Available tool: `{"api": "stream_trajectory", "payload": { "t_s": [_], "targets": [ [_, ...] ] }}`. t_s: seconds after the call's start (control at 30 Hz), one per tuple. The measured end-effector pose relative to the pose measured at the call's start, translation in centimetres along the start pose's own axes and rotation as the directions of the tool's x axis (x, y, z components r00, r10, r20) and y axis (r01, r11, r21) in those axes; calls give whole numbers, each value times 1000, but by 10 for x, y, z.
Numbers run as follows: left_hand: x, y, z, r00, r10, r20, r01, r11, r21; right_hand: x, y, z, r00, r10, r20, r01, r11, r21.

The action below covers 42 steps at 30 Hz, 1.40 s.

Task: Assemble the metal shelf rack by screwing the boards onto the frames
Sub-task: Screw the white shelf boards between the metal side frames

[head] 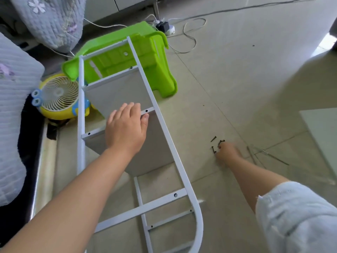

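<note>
- The white metal frame (165, 128) runs from the upper middle of the picture down to the lower middle, its rounded end at the bottom edge.
- 2 grey boards stand between this frame and the frame side beneath it: the upper board (118, 90) sits just above centre, the lower board (156, 148) at centre.
- The left hand (126, 127) lies at the centre of the picture on the crossbar over the lower board, fingers mostly straight and draped across the bar, thumb touching the board's face. It presses rather than curls round anything.
- A dark screw hole (146, 111) shows in that crossbar, just beside the fingertips.
- The right hand (227, 152) reaches to the floor right of centre, its fingertips among a small scatter of black screws (215, 143). The hand is blurred, so whether it pinches a screw cannot be told.
- A thin clear plastic bag (269, 156) lies on the tiles just right of that hand.
- A white panel (322, 132) lies at the right edge.
- A bright green plastic stool (160, 73) lies overturned under the far end of the frame, upper middle.
- A yellow cartoon desk fan (58, 96) sits at the left, touching the frame's left rail.
- Quilted floral bedding (52, 19) fills the upper left.
- White cables and a power strip (166, 27) lie on the floor at the top.
</note>
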State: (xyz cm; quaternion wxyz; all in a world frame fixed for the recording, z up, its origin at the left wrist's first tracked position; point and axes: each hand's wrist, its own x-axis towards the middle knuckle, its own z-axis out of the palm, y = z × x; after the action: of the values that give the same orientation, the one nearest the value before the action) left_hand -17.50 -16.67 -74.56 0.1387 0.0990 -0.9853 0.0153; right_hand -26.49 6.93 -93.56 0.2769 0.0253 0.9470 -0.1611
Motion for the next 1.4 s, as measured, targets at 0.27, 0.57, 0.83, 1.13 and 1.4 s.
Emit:
{"api": "stream_trajectory", "payload": {
  "t_s": [0.27, 0.57, 0.83, 1.13, 1.4],
  "targets": [
    [0, -5, 3, 996, 26, 82, -27, 1000, 5, 3, 5, 23, 992, -25, -120, 18, 998, -58],
    [-1, -3, 4, 997, -14, 72, 15, 1000, -4, -8, 9, 9, 998, 27, -50, -30, 997, -70],
    [-2, -1, -3, 999, 33, -14, -34, 998, -58, -32, -38, -47, 987, -131, -97, 156, 931, 329],
    [4, 0, -7, 989, -103, 110, 120, 979, -164, -84, -155, -149, 909, -321, -267, 412, 588, 696],
    [0, 0, -15, 989, -82, 120, 105, 973, -203, -129, -178, -141, 775, -475, -417, 619, 439, 651]
  ]
}}
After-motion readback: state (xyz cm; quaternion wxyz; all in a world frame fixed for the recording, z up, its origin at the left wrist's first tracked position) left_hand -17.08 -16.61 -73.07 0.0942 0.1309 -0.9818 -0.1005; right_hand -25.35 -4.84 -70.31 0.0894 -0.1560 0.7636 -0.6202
